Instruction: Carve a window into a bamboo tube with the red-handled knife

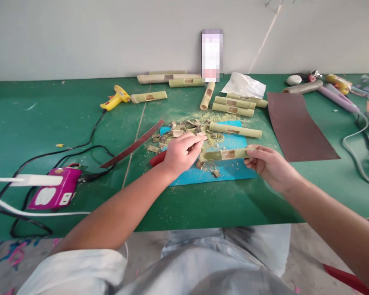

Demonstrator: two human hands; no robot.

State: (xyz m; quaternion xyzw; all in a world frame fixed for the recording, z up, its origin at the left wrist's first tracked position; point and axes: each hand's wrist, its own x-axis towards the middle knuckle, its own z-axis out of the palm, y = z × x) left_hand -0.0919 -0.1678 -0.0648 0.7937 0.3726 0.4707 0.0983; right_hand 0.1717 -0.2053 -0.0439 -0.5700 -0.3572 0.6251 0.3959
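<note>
My right hand (pixel 269 164) grips the right end of a bamboo tube (pixel 241 154) between thumb and fingers. The tube lies nearly level above a blue sheet (pixel 233 174), its cut-out notch facing up. My left hand (pixel 184 153) is by the tube's left end, fingers drawn together over a pile of bamboo chips (pixel 162 140). Whatever is in those fingers, if anything, is too small or hidden to tell. Just beyond the held piece rests another notched bamboo tube (pixel 235 130), on the blue sheet and shavings.
Several notched tubes (pixel 233 110) lie farther back, near a white plastic bag (pixel 244 85). Brown sandpaper (pixel 298 127) lies right; a narrow abrasive strip (pixel 133 143) is left. A yellow glue gun (pixel 117 98) and purple power strip (pixel 53 188) trail cables. A phone (pixel 212 53) leans on the wall.
</note>
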